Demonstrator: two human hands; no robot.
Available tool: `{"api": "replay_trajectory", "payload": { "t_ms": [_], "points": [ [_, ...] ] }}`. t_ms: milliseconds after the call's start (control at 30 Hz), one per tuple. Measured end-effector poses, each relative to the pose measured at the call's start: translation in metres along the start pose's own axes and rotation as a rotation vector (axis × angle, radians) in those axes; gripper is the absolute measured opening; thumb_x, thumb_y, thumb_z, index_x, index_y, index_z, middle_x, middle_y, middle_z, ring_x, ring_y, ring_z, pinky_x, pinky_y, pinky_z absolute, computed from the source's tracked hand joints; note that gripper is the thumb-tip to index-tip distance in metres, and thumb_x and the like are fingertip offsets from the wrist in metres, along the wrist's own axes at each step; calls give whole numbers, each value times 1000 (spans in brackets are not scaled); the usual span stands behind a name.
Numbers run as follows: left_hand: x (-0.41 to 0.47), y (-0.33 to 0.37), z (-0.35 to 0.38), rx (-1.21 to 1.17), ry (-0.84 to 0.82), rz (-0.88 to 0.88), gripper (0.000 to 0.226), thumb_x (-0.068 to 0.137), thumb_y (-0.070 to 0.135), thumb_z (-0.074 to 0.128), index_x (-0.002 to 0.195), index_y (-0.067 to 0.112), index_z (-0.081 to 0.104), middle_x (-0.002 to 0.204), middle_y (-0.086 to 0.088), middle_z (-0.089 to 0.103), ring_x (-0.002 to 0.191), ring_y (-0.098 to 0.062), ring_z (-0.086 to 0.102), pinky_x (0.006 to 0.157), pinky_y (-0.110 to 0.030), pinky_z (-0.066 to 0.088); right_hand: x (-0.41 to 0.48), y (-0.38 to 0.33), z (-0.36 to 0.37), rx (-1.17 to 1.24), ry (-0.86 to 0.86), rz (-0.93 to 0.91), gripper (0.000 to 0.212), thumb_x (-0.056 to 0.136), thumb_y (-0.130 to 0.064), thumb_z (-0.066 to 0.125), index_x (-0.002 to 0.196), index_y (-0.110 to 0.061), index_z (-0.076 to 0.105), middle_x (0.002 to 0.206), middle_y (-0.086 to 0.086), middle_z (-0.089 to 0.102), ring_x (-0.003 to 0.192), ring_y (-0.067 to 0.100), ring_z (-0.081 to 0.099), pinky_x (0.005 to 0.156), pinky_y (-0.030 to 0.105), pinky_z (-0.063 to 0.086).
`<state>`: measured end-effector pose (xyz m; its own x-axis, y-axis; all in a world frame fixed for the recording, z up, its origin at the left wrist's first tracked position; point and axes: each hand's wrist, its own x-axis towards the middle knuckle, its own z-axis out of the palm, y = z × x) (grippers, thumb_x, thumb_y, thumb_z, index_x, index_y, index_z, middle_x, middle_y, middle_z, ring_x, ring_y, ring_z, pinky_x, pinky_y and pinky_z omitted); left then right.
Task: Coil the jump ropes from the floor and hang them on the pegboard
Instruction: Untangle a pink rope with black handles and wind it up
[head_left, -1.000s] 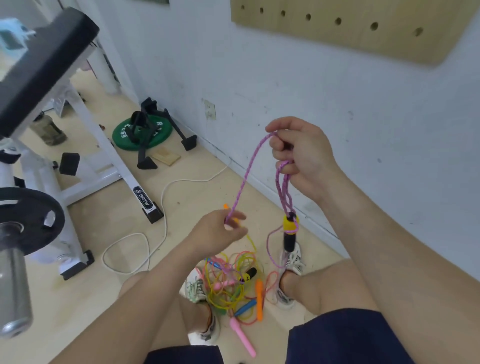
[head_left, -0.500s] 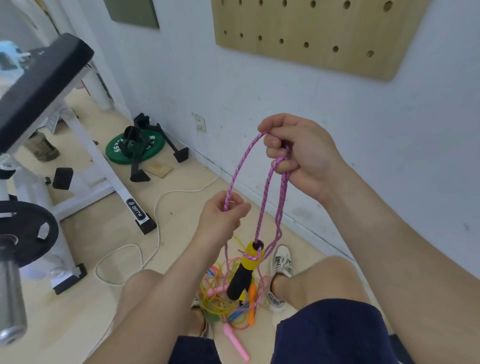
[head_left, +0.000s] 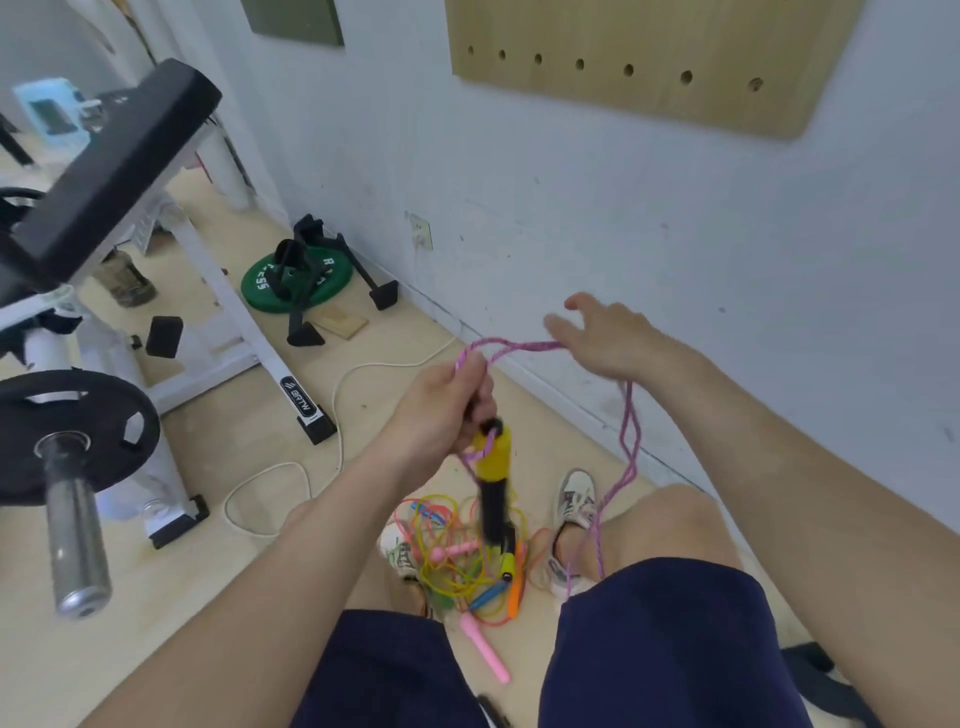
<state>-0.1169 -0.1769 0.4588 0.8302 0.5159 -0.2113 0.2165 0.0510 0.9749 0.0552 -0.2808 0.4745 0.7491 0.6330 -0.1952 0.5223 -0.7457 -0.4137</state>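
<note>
My left hand (head_left: 447, 400) grips the pink braided jump rope (head_left: 524, 345) near its top loop, and the rope's yellow-and-black handle (head_left: 493, 483) hangs just below that fist. My right hand (head_left: 608, 338) is spread, fingers straight, with the rope draped over it; strands drop from it down past my right knee. A tangle of coloured jump ropes (head_left: 462, 561) with pink, blue and orange handles lies on the floor between my feet. The wooden pegboard (head_left: 644, 62) is on the wall above.
A weight bench (head_left: 119, 171) and a barbell with a black plate (head_left: 72, 436) stand to the left. A green weight plate (head_left: 296, 283) with black stands lies by the wall. A white cable (head_left: 337, 415) runs across the floor.
My right hand has let go of its fist on the rope, opened and dropped lower. My left hand has moved up and now grips the rope above the hanging handle.
</note>
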Motion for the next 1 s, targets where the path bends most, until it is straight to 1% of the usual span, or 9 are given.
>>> {"api": "replay_trajectory", "payload": {
  "t_ms": [67,133,267,367,500,600,700,833,1000],
  "points": [
    [6,25,2,-178,-2,-8,39,103,36,36,70,18,45,55,2,41,41,-9,20,38,-17,17,-21,-2,8,-19,-4,-34,72,90,-74,27,142,-26,39,140,11,47,131,30,38,103,48,37],
    [14,42,7,-259,1,0,36,103,32,37,72,18,46,55,1,42,41,-10,19,39,-17,15,-49,-9,8,472,-79,-184,65,88,-71,37,126,-21,54,122,5,62,118,18,54,89,30,45],
    [18,63,22,-290,46,-10,33,104,26,36,86,9,58,65,-5,57,34,-7,30,34,-15,22,-67,-11,42,749,-305,-322,27,86,-29,74,96,-7,63,81,5,63,78,13,60,76,31,49],
    [21,78,22,-261,107,59,36,104,24,35,101,2,63,77,-7,56,37,-6,29,35,-17,24,-63,-9,58,992,-238,-140,8,87,-4,65,94,-6,67,88,9,68,83,21,64,72,29,55],
    [21,101,20,-293,144,82,36,104,23,34,100,0,61,82,-10,46,43,-9,25,37,-19,19,-58,-2,69,1352,-307,-108,39,79,9,58,112,-9,66,105,11,65,79,14,58,57,25,49],
    [20,118,29,-427,95,58,36,104,21,33,105,-3,61,73,-8,43,44,-9,25,34,-17,19,-54,-13,75,1335,-436,-184,41,80,5,65,118,-12,64,114,1,70,71,10,55,52,22,45],
    [27,138,24,-658,63,104,35,103,16,31,103,-4,59,67,-5,36,38,-6,23,29,-16,18,-53,-17,87,1093,-350,-172,14,87,-12,70,99,-5,70,90,6,67,70,12,54,55,24,46],
    [37,165,-10,-860,61,236,33,102,12,32,107,-6,59,66,-4,35,42,-7,23,31,-17,22,-57,1,98,851,-222,-55,17,86,-20,73,82,-4,71,68,-2,69,55,9,55,55,23,47],
    [59,100,-24,-704,106,173,41,100,43,45,98,5,59,72,-4,52,60,-14,53,60,-24,45,-59,-13,81,1474,-58,78,26,91,-6,63,66,-5,55,52,7,58,43,17,46,43,23,41]
  ]
}}
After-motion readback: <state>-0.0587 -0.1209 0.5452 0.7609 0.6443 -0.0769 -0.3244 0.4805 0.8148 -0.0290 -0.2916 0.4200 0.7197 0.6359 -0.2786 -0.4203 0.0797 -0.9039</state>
